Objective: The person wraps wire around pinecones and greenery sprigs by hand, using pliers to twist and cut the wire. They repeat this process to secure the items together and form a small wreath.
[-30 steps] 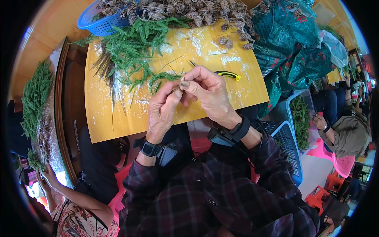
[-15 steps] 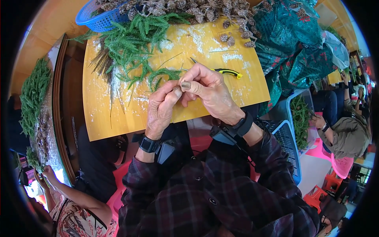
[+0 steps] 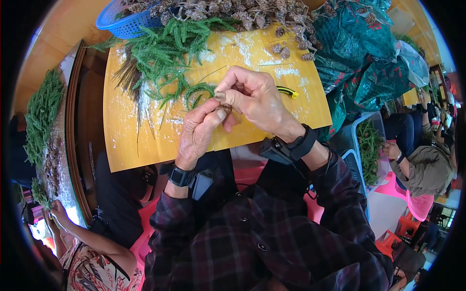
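Over the near middle of the yellow board [image 3: 160, 145], my left hand [image 3: 196, 128] is closed around a small brown pine cone [image 3: 224, 107], mostly hidden by the fingers. My right hand [image 3: 257, 97] pinches just above the cone, thumb against the bent forefinger. Whatever sits in that pinch is too small to make out. Beyond the left hand, a green artificial pine sprig [image 3: 199, 88] lies close to the fingertips. Behind the right hand, the black and yellow handle of a tool [image 3: 289, 91] shows; the rest of it is covered.
Pine cones [image 3: 252, 10] are heaped along the far edge, beside a blue basket [image 3: 128, 23]. Green artificial pine branches [image 3: 165, 46] and white flakes cover the far left. A teal plastic bag [image 3: 349, 48] bulges at right. Other people work at both sides.
My right hand has risen slightly up and left above the cone, covering more of the tool. More of the cone shows in my left hand, which has barely moved.
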A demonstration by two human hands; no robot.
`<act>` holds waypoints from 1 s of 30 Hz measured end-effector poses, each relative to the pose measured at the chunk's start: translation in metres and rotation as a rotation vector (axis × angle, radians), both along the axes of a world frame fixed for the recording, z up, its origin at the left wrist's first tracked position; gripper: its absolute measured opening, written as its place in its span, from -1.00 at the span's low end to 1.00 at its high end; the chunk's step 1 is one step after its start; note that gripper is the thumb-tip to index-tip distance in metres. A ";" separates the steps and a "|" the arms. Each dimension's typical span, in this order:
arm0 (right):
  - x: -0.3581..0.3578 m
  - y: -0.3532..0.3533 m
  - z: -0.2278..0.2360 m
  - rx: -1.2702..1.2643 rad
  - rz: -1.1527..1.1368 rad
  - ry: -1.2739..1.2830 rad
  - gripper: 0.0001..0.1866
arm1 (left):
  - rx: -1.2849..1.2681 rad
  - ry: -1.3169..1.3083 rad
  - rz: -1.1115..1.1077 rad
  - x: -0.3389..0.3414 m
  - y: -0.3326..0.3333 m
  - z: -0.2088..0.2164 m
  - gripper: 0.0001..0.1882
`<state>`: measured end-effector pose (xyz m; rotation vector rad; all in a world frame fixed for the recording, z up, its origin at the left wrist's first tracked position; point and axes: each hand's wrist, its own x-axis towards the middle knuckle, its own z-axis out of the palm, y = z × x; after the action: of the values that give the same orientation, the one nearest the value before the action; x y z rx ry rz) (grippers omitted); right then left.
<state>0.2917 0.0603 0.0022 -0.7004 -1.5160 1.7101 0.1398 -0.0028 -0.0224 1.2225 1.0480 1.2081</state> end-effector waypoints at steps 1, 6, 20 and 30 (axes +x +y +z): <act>-0.002 0.001 0.001 0.053 0.001 -0.014 -0.91 | -0.013 -0.010 0.002 -0.002 0.000 0.000 -0.75; -0.004 -0.001 0.008 -0.135 -0.007 0.068 -0.86 | -0.050 -0.080 -0.030 -0.007 0.001 -0.004 -0.75; 0.010 0.003 -0.001 0.164 0.034 -0.123 -0.88 | -0.204 -0.137 -0.083 -0.007 0.002 0.003 -0.75; 0.001 -0.006 -0.003 0.018 -0.102 -0.061 -0.90 | 0.012 0.028 -0.038 -0.001 -0.002 -0.003 -0.75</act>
<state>0.2924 0.0540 -0.0011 -0.8129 -1.5095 1.6106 0.1393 -0.0048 -0.0257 1.2660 1.0355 1.1725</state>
